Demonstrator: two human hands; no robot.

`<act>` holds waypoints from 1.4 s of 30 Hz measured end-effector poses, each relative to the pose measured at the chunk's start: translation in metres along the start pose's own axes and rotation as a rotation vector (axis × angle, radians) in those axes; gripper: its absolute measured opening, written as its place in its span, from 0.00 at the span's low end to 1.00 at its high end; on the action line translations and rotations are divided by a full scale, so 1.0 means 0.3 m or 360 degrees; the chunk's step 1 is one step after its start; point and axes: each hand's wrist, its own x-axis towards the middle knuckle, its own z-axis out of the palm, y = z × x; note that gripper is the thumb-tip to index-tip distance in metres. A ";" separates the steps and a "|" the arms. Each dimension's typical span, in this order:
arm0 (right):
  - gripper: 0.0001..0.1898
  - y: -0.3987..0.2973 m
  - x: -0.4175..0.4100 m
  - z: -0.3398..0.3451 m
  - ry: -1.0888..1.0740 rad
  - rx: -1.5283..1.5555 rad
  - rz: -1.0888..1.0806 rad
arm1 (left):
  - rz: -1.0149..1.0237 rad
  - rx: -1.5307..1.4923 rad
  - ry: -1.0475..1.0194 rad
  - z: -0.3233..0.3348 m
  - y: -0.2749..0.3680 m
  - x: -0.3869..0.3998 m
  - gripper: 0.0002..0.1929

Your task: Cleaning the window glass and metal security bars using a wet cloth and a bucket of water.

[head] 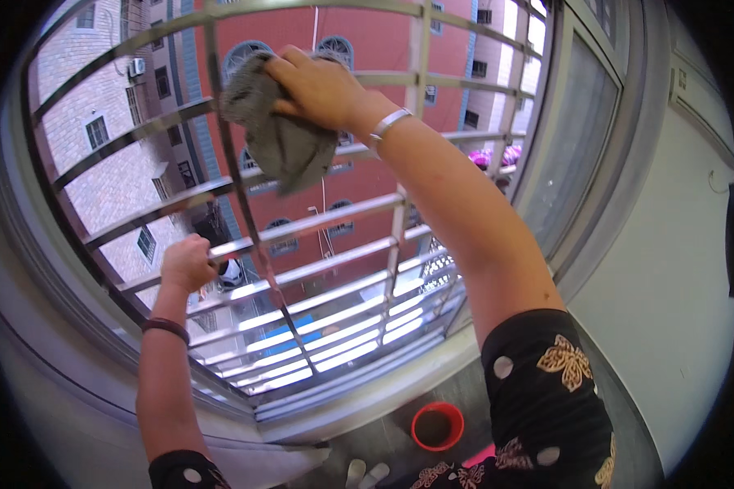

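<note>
A metal window grille [397, 238] of horizontal and upright bars stands before me. My right hand [315, 85], a silver bangle on its wrist, holds a damp-looking grey cloth [293, 150] up at the grille's upper part, near an upright bar. The cloth hangs down from the fingers and hides part of the bars. Lower and to the left, my left hand [188, 263] is closed around a horizontal bar, with a dark band on that wrist.
A red bucket [457, 435] with dark contents stands on the grey floor below the sill [367, 400]. Pale slippers [356, 474] lie to its left. A sliding window panel [572, 140] is at the right, beside a white wall. Buildings show outside, beyond the bars.
</note>
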 end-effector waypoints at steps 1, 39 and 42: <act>0.26 -0.025 0.003 -0.007 -0.0019 0.0011 0.0021 | 0.0065 -0.0086 0.0158 0.011 -0.014 -0.004 0.09; 0.22 1.233 -0.301 -0.487 0.0972 -0.0731 0.0805 | -0.0094 -0.0156 -0.0001 -0.035 0.244 0.091 0.20; 0.26 1.385 -0.268 -0.570 0.0619 -0.0816 0.0806 | -0.0022 -0.0166 0.0045 -0.027 0.244 0.099 0.19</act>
